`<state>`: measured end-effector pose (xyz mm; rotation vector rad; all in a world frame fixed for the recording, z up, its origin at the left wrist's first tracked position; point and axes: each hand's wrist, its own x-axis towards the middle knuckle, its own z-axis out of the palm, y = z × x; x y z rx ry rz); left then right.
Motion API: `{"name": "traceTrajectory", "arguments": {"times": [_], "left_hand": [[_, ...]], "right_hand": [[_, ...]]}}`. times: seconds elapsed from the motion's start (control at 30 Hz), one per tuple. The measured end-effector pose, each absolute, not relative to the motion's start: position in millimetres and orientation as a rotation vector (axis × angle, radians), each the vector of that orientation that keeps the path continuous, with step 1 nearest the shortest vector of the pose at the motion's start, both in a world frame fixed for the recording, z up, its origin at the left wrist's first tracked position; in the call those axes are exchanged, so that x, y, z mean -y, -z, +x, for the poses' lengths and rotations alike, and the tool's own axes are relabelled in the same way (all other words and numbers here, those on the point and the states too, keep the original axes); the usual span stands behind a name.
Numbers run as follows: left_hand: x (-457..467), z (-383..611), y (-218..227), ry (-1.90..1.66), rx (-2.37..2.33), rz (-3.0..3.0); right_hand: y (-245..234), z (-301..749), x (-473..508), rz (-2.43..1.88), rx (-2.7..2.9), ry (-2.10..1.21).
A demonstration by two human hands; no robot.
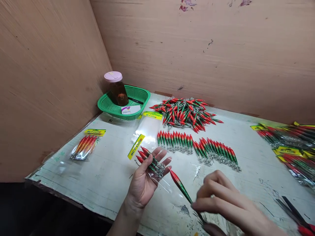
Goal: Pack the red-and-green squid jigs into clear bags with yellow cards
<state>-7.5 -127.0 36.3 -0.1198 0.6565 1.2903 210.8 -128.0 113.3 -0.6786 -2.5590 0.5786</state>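
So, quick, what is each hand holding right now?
Left hand: holding a clear bag of lures.
Right hand: pinching one red-green lure.

Bright, even light from above falls on the desk [103,177]; shadows are faint and soft. Clear bags [147,131] near its back left corner glare white. The right hand [228,203] is motion-blurred, the lure [180,185] it pinches less so; the left hand [145,180] with its packet [151,162] is sharp.

Motion blur on right hand [228,203], wrist cut by bottom edge. Lower right corner crops scissors [291,211]. Right edge cuts packed bags [290,147]. Print on basket card [130,109] unreadable.
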Motion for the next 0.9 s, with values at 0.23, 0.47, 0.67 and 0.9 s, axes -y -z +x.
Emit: {"name": "traceTrajectory", "arguments": {"times": [0.23, 0.47, 0.67, 0.9], "left_hand": [[133, 4, -43, -1.238, -0.661, -0.11], [138, 10, -40, -1.224, -0.631, -0.07], [140, 18, -36, -1.198, -0.587, -0.07], [139, -17, -36, -1.34, -0.726, -0.173]], "right_hand": [[-85, 184, 127, -0.869, 2.426, -0.014], [-76, 177, 129, -0.906, 2.275, 0.082], [-74, 163, 128, -0.944, 2.145, 0.064], [-55, 170, 112, -0.978, 1.988, -0.23]]}}
